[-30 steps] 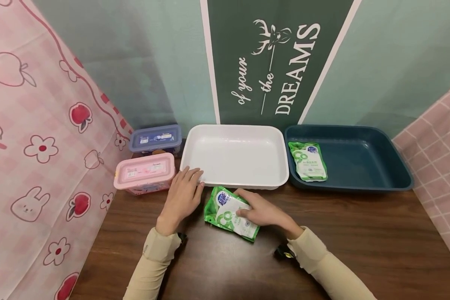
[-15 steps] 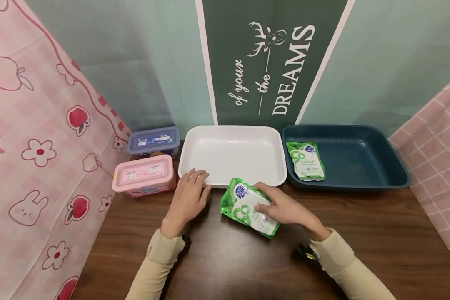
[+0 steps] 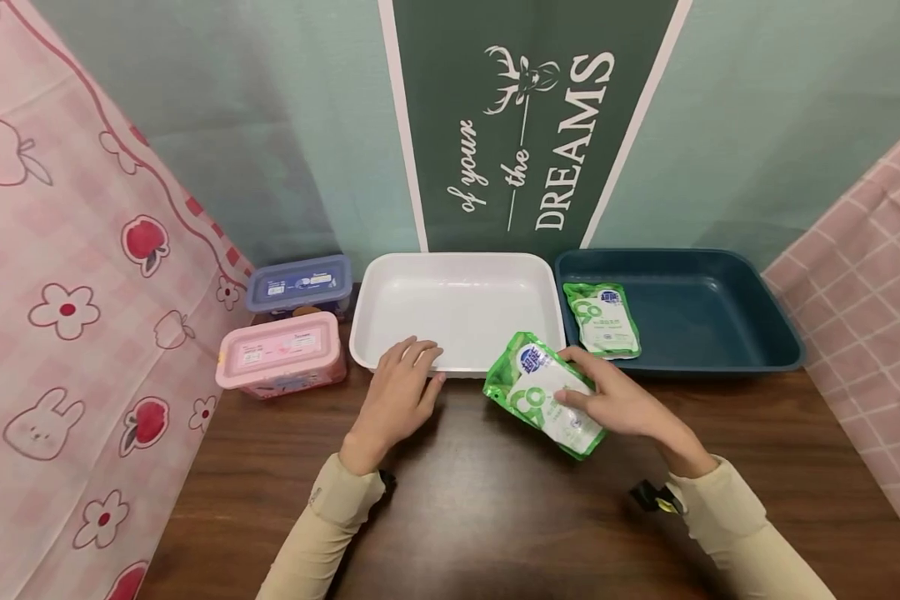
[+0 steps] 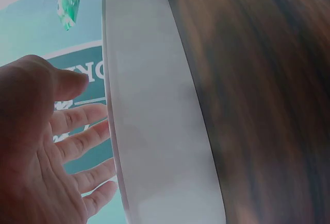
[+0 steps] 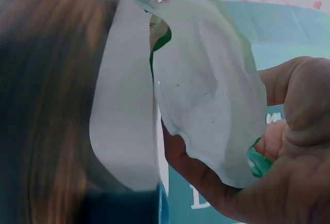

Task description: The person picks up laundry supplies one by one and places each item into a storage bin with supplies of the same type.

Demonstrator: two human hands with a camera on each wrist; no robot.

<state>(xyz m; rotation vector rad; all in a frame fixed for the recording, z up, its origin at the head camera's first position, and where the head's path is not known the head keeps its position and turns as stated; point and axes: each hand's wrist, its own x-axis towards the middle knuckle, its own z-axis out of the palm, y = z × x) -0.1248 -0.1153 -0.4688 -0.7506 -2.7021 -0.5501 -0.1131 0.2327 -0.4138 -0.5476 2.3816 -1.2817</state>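
Observation:
A green and white pouch point(image 3: 543, 392) is in my right hand point(image 3: 622, 400), tilted over the table in front of the white tray point(image 3: 457, 372). My thumb lies across its printed face; the right wrist view shows the pouch's pale back point(image 5: 201, 90) and fingers behind it. The left hand point(image 3: 399, 396) has its fingertips at the tray's front rim. From the left wrist view, those fingers point(image 4: 82, 144) are spread along the rim, gripping nothing. A second, similar pouch point(image 3: 607, 325) lies in the left end of the dark blue tray point(image 3: 720, 360).
On the left stand a pink-lidded box point(image 3: 281, 350) and, behind it, a blue-lidded box point(image 3: 300, 283). Both trays sit side by side against the green backdrop point(image 3: 330, 125). Pink cloths point(image 3: 67, 275) hang at both sides of the wooden table point(image 3: 465, 533).
My right hand has carried the pouch rightward and slightly away from me, toward the tray's right front corner. The left hand has shifted a little right along the rim.

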